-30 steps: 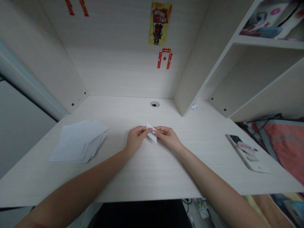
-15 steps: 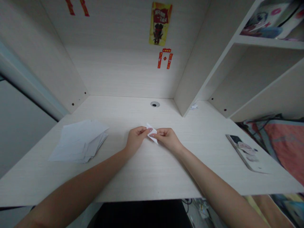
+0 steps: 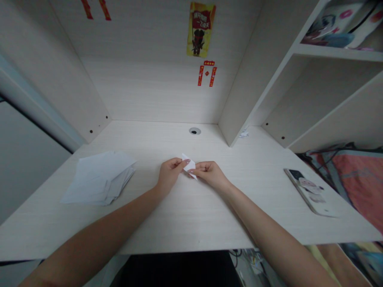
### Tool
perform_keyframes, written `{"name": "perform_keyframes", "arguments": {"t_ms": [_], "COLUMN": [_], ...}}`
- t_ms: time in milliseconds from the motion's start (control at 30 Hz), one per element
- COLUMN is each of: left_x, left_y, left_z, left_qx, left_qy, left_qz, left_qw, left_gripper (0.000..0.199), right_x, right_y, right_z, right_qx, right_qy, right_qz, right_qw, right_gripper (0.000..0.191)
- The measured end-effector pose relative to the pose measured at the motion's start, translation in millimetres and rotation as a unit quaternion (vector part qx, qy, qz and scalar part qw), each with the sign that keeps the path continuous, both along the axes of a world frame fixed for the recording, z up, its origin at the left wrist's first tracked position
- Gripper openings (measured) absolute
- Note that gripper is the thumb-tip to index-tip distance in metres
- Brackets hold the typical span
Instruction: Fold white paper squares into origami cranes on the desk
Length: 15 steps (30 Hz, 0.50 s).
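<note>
A small folded piece of white paper (image 3: 189,165) is held between my two hands, just above the middle of the pale desk (image 3: 185,223). My left hand (image 3: 171,172) pinches its left side, thumb on top. From the right, my right hand (image 3: 209,173) grips the lower right part between thumb and fingers. The paper's pointed ends stick out at the upper left and lower right. The fingers underneath it are partly hidden.
A stack of white paper sheets (image 3: 92,175) lies on the left. On the right rests a phone (image 3: 309,193) in a light case. Behind my hands are a round cable hole (image 3: 194,131) and an upright divider panel (image 3: 243,79). A red and grey cloth item (image 3: 359,179) sits beyond the right edge.
The folded paper and my left hand have shifted slightly left, and the paper is tilted a little differently. Both hands keep their pinch on it.
</note>
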<state>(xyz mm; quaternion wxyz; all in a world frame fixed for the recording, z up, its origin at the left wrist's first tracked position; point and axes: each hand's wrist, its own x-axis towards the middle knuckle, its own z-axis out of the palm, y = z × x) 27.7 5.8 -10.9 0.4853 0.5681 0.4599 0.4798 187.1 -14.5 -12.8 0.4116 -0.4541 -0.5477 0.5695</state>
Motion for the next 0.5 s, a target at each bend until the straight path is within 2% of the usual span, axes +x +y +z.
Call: {"name": "perform_keyframes", "arguments": {"t_ms": [200,500], "left_x": [-1.0,1.2], "left_y": [0.2,-1.7], "left_z": [-2.8,3.5], "left_qx": [-0.003,-0.013], "left_qy": [-0.003,-0.045], "left_qz": [0.004,0.027], "left_qw": [1.0,0.999], "left_gripper": [0.035,0.03], "right_x": [2.4,5.0], "right_y": [3.0,5.7], "right_z": [-3.7,-8.4], "right_qx": [0.004,0.0], "right_qy": [0.005,-0.009], "right_qz": [0.002,-0.021], "right_qw": [1.0,1.0], "right_gripper": [0.038,0.039]}}
